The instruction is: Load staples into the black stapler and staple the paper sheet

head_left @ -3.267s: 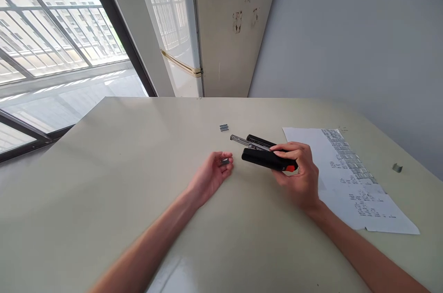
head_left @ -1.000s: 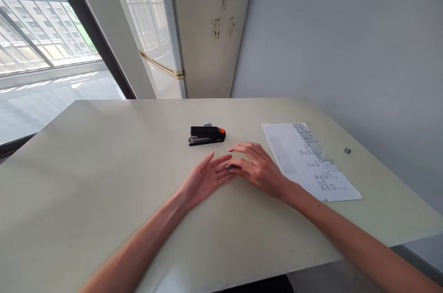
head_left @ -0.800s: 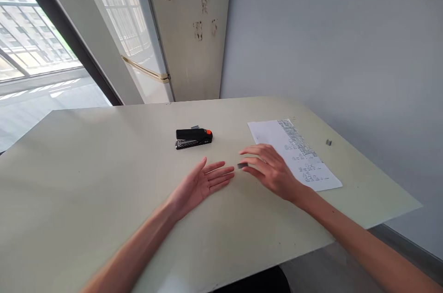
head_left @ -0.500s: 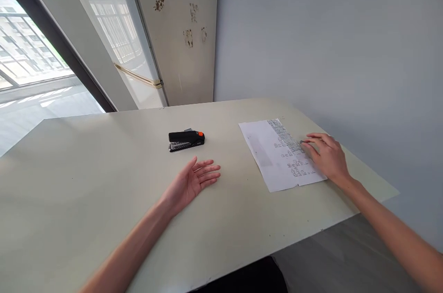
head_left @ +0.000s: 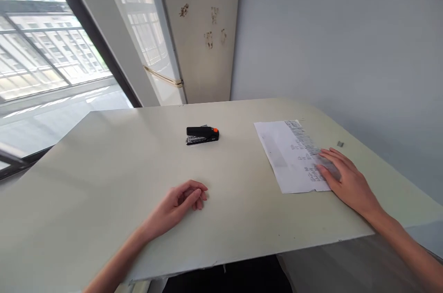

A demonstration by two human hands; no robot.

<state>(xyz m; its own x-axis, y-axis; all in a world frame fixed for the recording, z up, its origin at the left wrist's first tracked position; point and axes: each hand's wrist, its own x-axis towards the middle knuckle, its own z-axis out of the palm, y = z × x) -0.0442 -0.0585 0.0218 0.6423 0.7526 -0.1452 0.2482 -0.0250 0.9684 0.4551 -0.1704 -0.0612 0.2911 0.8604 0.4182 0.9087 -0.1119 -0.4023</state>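
My right hand [head_left: 349, 184] lies over the right edge of a printed sheet of paper [head_left: 277, 145], fingers stretched out and thumb apart. Past its fingertips, on the table near the wall, rests a small grey piece [head_left: 340, 144] that looks like a short strip of staples. My left hand [head_left: 180, 203] is low over the table's near part, loosely curled with thumb against fingers; nothing shows in it. Farther back lies a black stapler [head_left: 203, 134] with an orange button, its jaw pointing left. A bit of grey pokes out behind the stapler.
The pale table [head_left: 114, 182] has its near edge by my dark-clothed lap [head_left: 228, 277]. A grey-blue wall [head_left: 328, 44] runs along the right. At the back stands a stained white cabinet or fridge [head_left: 207, 71], with a window [head_left: 44, 48] to the left.
The small grey piece has left my right fingers and lies on the table; that hand has drawn back onto the paper. My left hand has curled from open. The view has shifted left.
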